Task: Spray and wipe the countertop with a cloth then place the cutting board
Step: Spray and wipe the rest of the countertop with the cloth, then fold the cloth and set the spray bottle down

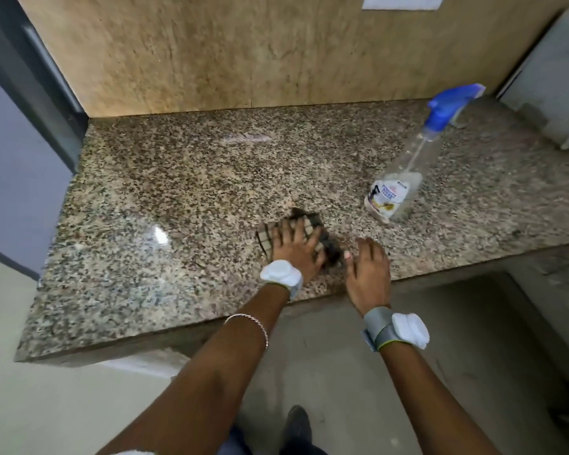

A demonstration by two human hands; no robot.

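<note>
While the left hand (294, 247) lies flat with fingers spread, it presses a checked cloth (266, 237) onto the granite countertop (178, 192) close to the near edge. The right hand (368, 270) rests just beside it, fingers loose and holding nothing, its thumb almost at the cloth's dark corner. The cloth sits bunched under the palm, showing past the fingertips and on the left side. Most of the counter stretches away from the cloth, forward and to the left, so I judge the wiping stroke has to push outward that way. A spray bottle (404, 188) stands forward and right, nearer the right hand. No cutting board is in view.
</note>
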